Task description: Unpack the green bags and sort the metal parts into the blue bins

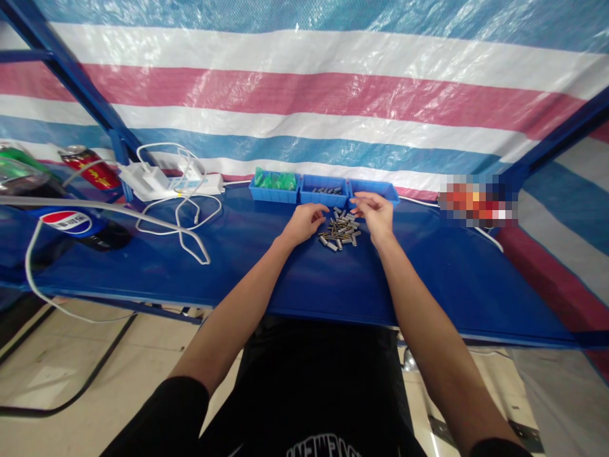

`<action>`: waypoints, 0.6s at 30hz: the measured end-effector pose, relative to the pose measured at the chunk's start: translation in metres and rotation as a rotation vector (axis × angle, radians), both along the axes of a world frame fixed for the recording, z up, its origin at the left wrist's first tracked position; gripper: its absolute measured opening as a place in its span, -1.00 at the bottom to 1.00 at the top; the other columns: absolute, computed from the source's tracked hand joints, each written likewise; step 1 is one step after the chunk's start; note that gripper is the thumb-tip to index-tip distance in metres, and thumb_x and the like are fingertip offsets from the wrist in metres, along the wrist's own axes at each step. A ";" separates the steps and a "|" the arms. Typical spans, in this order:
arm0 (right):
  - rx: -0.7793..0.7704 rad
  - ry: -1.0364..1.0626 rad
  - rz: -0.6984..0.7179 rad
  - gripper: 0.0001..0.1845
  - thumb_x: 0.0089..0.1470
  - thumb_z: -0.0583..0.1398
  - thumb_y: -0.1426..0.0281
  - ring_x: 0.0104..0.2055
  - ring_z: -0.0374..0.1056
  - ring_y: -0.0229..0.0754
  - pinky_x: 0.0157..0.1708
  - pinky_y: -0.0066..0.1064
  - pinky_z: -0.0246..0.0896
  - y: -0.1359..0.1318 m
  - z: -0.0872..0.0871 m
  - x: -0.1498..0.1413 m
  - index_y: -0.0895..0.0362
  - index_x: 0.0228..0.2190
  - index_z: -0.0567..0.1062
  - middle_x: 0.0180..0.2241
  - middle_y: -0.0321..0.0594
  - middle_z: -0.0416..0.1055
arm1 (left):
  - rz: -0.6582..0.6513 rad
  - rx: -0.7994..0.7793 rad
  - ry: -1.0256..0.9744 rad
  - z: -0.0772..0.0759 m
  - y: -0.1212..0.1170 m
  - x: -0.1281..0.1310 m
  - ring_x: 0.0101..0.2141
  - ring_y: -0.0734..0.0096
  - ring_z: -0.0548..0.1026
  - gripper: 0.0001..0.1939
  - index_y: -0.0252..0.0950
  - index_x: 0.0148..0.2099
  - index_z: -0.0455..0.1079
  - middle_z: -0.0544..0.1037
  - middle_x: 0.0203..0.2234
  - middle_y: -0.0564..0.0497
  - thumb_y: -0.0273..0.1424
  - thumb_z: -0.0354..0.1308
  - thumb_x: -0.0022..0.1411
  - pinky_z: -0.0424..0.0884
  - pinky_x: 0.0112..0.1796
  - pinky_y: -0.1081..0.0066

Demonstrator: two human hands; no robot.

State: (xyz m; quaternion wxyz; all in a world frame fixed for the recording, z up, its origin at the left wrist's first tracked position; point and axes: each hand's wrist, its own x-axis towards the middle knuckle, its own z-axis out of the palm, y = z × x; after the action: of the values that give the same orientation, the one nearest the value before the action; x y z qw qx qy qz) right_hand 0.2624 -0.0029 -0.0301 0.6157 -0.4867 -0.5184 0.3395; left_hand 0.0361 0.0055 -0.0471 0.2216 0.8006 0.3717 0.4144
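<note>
A loose pile of small metal parts (339, 231), grey cylinders mixed with thin brass-coloured pieces, lies on the blue table between my two hands. My left hand (304, 223) rests at the pile's left edge, its fingers curved with a gap to the thumb. Over the pile's right side, in front of the right blue bin (387, 192), is my right hand (377, 214). Its fingers are bent and apart, with nothing I can make out in them. Grey metal parts (327, 190) lie in the middle blue bin (323, 200). Green plastic bags (276, 180) fill the left blue bin (275, 194).
A white power strip (202, 185) with plugs and looping white cables (183, 236) occupies the table's left side. Beside it are a cola bottle (90, 227) and a red can (90, 167). Striped sheeting (304, 95) hangs behind. A blurred-out object (478, 200) sits at right.
</note>
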 end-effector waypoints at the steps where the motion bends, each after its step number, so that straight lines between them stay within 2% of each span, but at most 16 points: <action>1: -0.008 -0.010 0.017 -0.61 -0.07 0.38 0.11 -0.43 0.51 -0.15 -0.42 -0.29 0.43 -0.001 0.000 -0.001 0.07 -0.23 0.60 -0.26 -0.14 0.66 | 0.004 -0.037 -0.062 0.002 -0.001 0.001 -0.41 0.38 0.57 -0.79 -0.30 -0.09 0.61 0.65 -0.37 -0.04 -0.49 0.31 0.21 0.55 -0.23 0.35; 4: -0.027 -0.026 0.066 -0.60 -0.08 0.38 0.10 -0.45 0.49 -0.18 -0.44 -0.32 0.40 -0.003 0.002 -0.004 0.07 -0.23 0.61 -0.29 -0.16 0.65 | 0.012 -0.120 -0.228 0.007 -0.003 0.003 -0.31 0.29 0.65 -0.82 -0.31 -0.14 0.61 0.69 -0.33 -0.07 -0.42 0.38 0.18 0.59 -0.16 0.30; 8: -0.033 -0.054 0.122 -0.63 -0.08 0.37 0.14 -0.47 0.47 -0.20 -0.45 -0.34 0.37 -0.007 0.004 -0.008 0.06 -0.24 0.62 -0.33 -0.19 0.65 | -0.015 -0.185 -0.358 0.012 -0.005 0.005 -0.23 0.24 0.69 -0.78 -0.35 -0.12 0.61 0.71 -0.27 -0.13 -0.40 0.39 0.17 0.61 -0.06 0.23; 18: -0.062 -0.085 0.224 -0.66 -0.11 0.40 0.18 -0.46 0.47 -0.18 -0.45 -0.34 0.37 -0.014 0.008 -0.013 0.03 -0.25 0.65 -0.35 -0.24 0.66 | -0.082 -0.224 -0.431 0.009 -0.004 0.010 -0.19 0.25 0.68 -0.71 -0.35 -0.10 0.59 0.71 -0.22 -0.14 -0.31 0.41 0.16 0.58 -0.04 0.25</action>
State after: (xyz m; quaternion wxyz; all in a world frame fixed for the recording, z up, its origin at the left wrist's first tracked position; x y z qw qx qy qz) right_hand 0.2489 -0.0173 -0.0221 0.5361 -0.4587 -0.5842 0.4011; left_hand 0.0465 0.0012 -0.0384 0.3998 0.6786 0.3264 0.5226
